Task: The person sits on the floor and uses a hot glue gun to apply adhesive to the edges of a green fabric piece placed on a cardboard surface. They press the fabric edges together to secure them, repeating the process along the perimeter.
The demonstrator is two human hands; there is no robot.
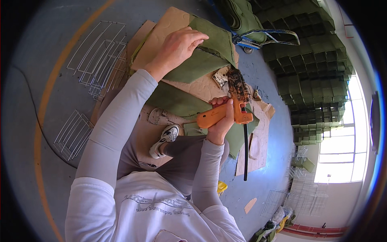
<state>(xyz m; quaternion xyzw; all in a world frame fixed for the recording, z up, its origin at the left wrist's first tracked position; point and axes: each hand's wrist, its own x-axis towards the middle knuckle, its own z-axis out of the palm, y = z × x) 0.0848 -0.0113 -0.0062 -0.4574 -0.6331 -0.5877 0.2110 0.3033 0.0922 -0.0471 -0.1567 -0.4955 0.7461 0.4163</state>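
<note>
My right hand (223,123) is wrapped round the orange handle of a glue gun (211,116). Black smears cover the gun's front end, and a black glue stick (246,153) sticks out from its back. Farther off to the left, my left hand (177,46) hovers over or rests on green fabric (215,38) and brown cardboard (161,34); whether it touches them I cannot tell. Its fingers are loosely stretched toward the right, with nothing visible in them. More green fabric (173,99) lies between my arms, and a black-stained block (221,76) sits beside the gun's front.
Wire racks (100,56) and a smaller wire rack (74,135) lie on the left floor, near a dark cable (34,105). A blue trolley (238,38) carries rolled green fabric (242,16). Green compartmented bins (318,60) are stacked along the right. My shoe (165,140) rests on cardboard.
</note>
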